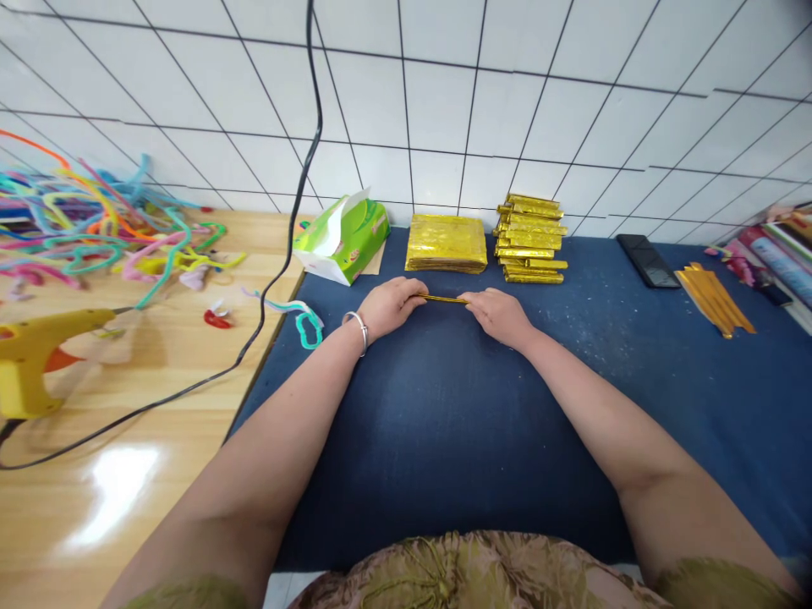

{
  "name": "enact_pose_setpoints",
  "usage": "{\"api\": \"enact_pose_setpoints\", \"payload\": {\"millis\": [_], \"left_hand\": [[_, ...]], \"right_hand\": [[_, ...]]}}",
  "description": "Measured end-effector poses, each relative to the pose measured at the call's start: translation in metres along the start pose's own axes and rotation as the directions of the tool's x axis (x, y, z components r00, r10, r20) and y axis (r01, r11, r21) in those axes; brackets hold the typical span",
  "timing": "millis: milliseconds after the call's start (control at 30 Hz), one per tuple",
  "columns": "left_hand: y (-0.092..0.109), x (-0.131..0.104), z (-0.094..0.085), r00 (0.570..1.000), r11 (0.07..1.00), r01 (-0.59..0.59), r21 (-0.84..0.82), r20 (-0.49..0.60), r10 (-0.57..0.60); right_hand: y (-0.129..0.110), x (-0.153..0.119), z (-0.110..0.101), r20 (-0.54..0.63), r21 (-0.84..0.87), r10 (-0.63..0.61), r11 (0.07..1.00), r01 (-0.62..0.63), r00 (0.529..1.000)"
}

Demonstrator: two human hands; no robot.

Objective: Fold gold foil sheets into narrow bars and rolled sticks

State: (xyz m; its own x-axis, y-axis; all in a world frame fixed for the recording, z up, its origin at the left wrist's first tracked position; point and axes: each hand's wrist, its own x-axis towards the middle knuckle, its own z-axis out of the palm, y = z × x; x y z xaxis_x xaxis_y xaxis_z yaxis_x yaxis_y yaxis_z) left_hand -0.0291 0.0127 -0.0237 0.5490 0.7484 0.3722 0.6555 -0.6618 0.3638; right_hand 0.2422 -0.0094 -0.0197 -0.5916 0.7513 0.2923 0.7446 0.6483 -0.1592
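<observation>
A narrow strip of folded gold foil paper (444,299) is stretched level between my hands, over the dark blue table cover (457,423). My left hand (388,306), with a silver bangle at the wrist, pinches its left end. At the other end, the fingers of my right hand (498,315) are closed on it. Just behind my hands lies a flat stack of gold foil sheets (446,243). To the right of that stack is a pile of folded gold strips (530,239).
A green tissue pack (346,237) sits behind my left hand. On the wooden surface (183,423) are a yellow glue gun (44,355), its black cable (260,317) and tangled pipe cleaners (95,228). Rightward lie a black phone (647,260) and flat orange-gold strips (714,298).
</observation>
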Motion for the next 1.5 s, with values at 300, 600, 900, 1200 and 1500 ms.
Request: {"api": "enact_pose_setpoints", "payload": {"millis": [300,600,900,1200,1500], "left_hand": [[-0.0010,-0.0007,0.0007,1.000,1.000,-0.005,-0.008,0.002,0.005],[-0.0013,-0.0004,0.0010,1.000,1.000,0.001,-0.007,0.016,-0.001],[-0.0013,0.0007,-0.0001,1.000,1.000,0.010,-0.012,0.028,-0.010],[0.0015,0.0002,-0.0023,1.000,1.000,0.003,-0.015,0.027,-0.002],[0.0008,0.0000,-0.0018,1.000,1.000,0.001,-0.011,0.032,0.000]], "right_hand": [[0.0017,0.0001,0.0019,-0.001,-0.006,-0.005,1.000,0.005,1.000],[0.0026,0.0000,0.0038,-0.015,-0.014,-0.015,1.000,0.015,1.000],[0.0025,0.0002,0.0025,-0.013,-0.008,-0.022,1.000,0.022,1.000],[0.0023,0.0004,0.0022,-0.026,-0.008,-0.029,1.000,0.029,0.999],[0.0017,0.0007,0.0022,-0.023,0.003,-0.021,1.000,0.021,1.000]]}}
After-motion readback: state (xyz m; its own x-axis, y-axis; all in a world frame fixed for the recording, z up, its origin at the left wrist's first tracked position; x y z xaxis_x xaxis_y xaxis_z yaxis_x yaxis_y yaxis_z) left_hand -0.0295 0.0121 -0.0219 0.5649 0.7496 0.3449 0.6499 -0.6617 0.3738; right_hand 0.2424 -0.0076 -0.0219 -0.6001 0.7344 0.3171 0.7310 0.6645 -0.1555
